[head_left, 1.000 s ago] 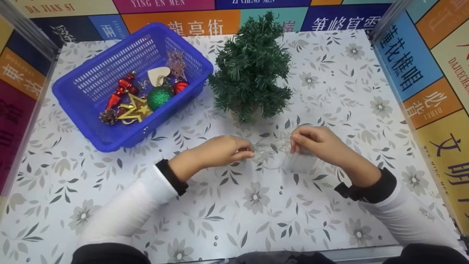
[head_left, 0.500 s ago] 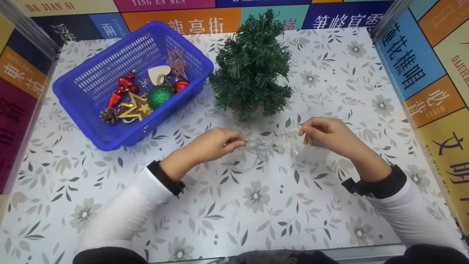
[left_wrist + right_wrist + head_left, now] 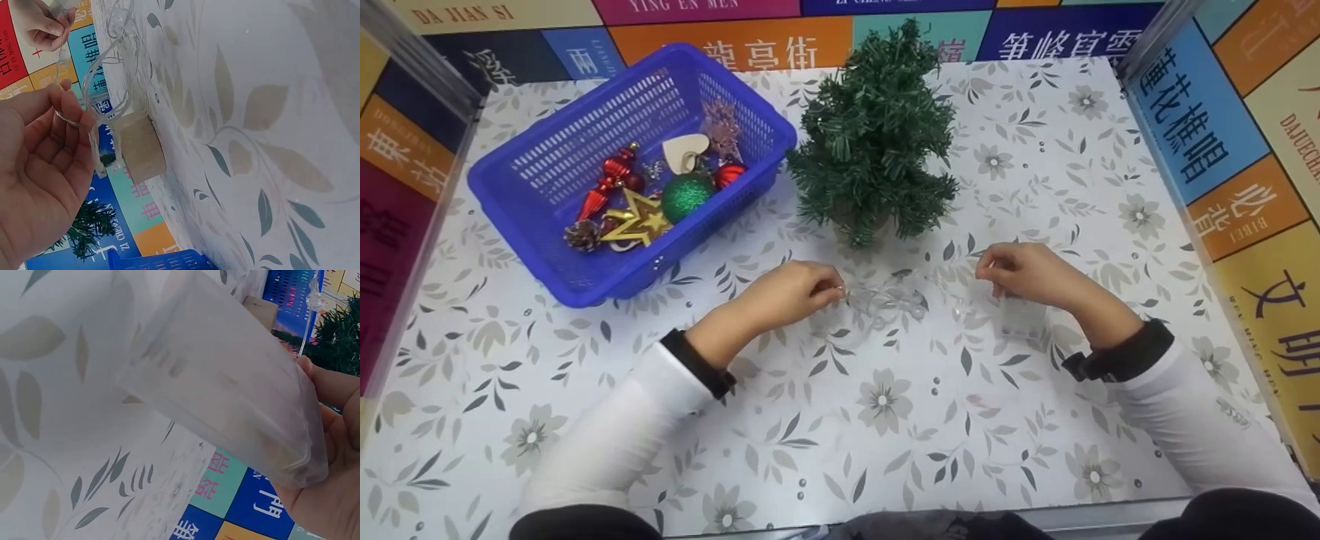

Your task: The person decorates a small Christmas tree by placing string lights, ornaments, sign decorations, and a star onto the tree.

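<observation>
Near the middle of the frame, the left hand (image 3: 799,295) and the right hand (image 3: 1027,274) each pinch the clear wire (image 3: 888,302), whose loose loops could perhaps knot if pulled apart too quickly.

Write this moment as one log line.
left hand: pinches clear wire; right hand: holds translucent plastic; green tree: stands beyond; blue basket: holds ornaments

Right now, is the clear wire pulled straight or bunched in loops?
Mostly bunched: loops of the clear wire show beside the left hand, while some runs toward the right hand.
</observation>
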Available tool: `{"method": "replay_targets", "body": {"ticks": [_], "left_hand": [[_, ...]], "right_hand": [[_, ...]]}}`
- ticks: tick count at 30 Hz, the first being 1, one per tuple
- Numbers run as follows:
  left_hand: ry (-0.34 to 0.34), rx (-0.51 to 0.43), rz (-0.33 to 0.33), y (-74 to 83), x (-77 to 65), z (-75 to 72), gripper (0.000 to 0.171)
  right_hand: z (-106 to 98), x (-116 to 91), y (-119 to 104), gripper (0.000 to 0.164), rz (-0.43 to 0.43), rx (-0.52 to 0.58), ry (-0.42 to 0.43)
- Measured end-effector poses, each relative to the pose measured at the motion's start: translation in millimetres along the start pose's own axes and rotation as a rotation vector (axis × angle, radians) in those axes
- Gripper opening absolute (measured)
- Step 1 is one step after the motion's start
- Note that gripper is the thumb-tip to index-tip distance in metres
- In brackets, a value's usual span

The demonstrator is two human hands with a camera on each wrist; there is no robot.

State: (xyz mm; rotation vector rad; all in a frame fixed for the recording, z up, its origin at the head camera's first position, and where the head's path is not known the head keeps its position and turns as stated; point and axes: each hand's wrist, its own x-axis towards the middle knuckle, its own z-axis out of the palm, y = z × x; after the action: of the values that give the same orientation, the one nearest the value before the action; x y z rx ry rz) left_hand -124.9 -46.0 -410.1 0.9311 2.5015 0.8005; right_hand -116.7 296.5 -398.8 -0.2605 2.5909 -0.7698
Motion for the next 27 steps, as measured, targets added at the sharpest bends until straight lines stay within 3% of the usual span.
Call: {"method": "replay_targets", "body": {"ticks": [7, 14, 19, 24, 27], "left_hand": [[0.034, -0.046, -0.091, 0.5, 3.7, -0.1, 0.022], [0.040, -0.303, -0.164, 6.7, 10.5, -1.0, 0.021], [0.032, -0.407, -0.187, 10.8, 15.3, -0.7, 0.022], [0.029, -0.482, -0.209, 13.0, 19.1, -0.7, 0.024], [0.030, -0.511, -0.217, 14.3, 20.6, -0.7, 0.025]], "right_hand": [[5, 13, 7, 0.013, -0.038, -0.080, 0.009], [10, 19, 11, 0.012, -0.043, -0.123, -0.017], [13, 21, 12, 0.015, -0.046, -0.127, -0.041], [12, 11, -13, 0.023, -0.047, -0.186, 0.009], [16, 0, -38, 0.026, -0.107, -0.172, 0.053]]}}
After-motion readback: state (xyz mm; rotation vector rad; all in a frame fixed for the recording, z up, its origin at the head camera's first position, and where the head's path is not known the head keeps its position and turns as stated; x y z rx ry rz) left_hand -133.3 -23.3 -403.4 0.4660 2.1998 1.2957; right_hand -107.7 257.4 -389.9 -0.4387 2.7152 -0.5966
